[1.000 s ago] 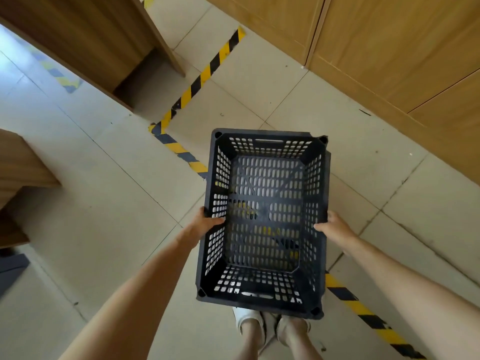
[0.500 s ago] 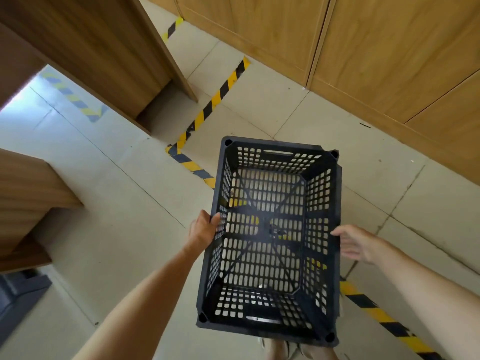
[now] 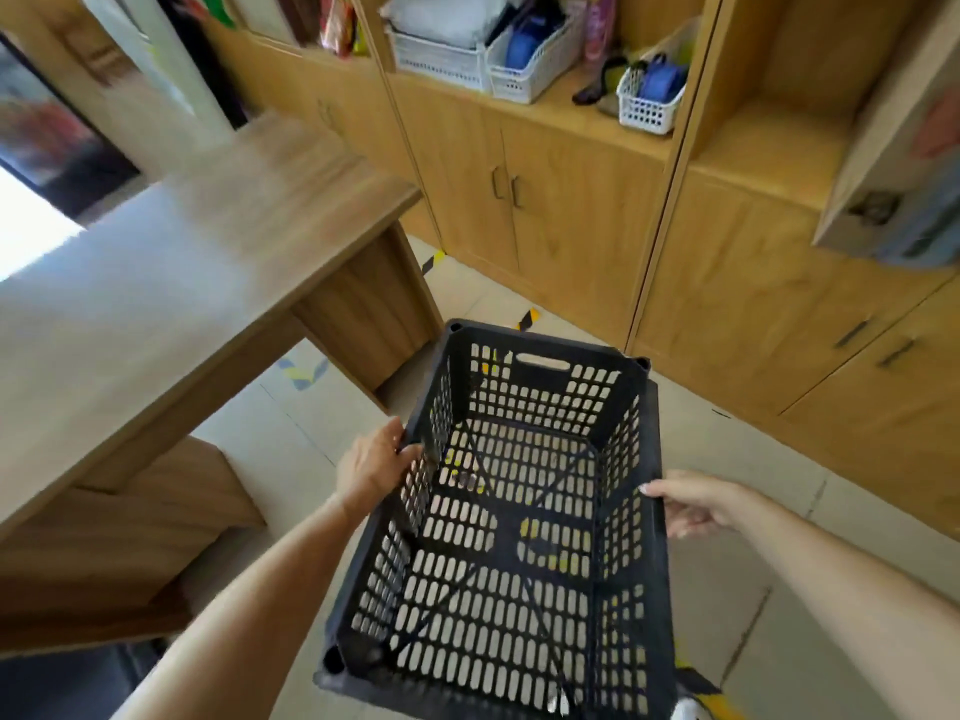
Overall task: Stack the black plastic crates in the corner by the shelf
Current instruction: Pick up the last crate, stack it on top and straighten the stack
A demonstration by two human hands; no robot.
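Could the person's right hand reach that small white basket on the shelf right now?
Probably not as things stand. The right hand is holding the side of the black crate, which both hands carry, and the small white basket sits back on the shelf above the cabinet doors, well beyond the crate.

This looks like an office or storeroom. A wooden desk [image 3: 171, 262] stands at nine to ten o'clock, and wooden cabinets [image 3: 545, 200] with handled doors run from twelve to three o'clock, their open shelves holding white plastic baskets [image 3: 519, 70] of supplies. The tiled floor [image 3: 727, 449] carries yellow-and-black hazard tape [image 3: 527, 318] near twelve o'clock.
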